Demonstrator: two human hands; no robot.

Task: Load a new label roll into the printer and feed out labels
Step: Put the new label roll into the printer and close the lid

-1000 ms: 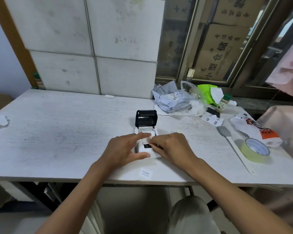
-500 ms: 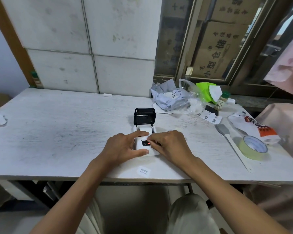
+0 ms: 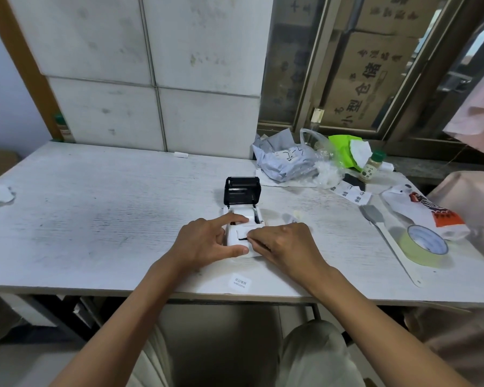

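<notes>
Two hands were set on the small white printer (image 3: 242,236) mid-table (image 3: 95,219), its black lid (image 3: 242,189) flipped open. The body was pinched between left hand (image 3: 204,243) thumb and forefinger; the right hand (image 3: 288,247) fingers were curled at the front edge, their hold undeterminable. Light, slippery plastic, judged best steadied by its sides. The label roll was hidden.

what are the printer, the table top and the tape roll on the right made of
Printer: looks like moulded plastic, smooth white body with a black hinged lid standing open.
Table top: probably white-coated wood or laminate; grain lines and grey scuffs show.
Tape roll: pale yellow-green, matte, likely paper masking tape, though uncertain.
</notes>
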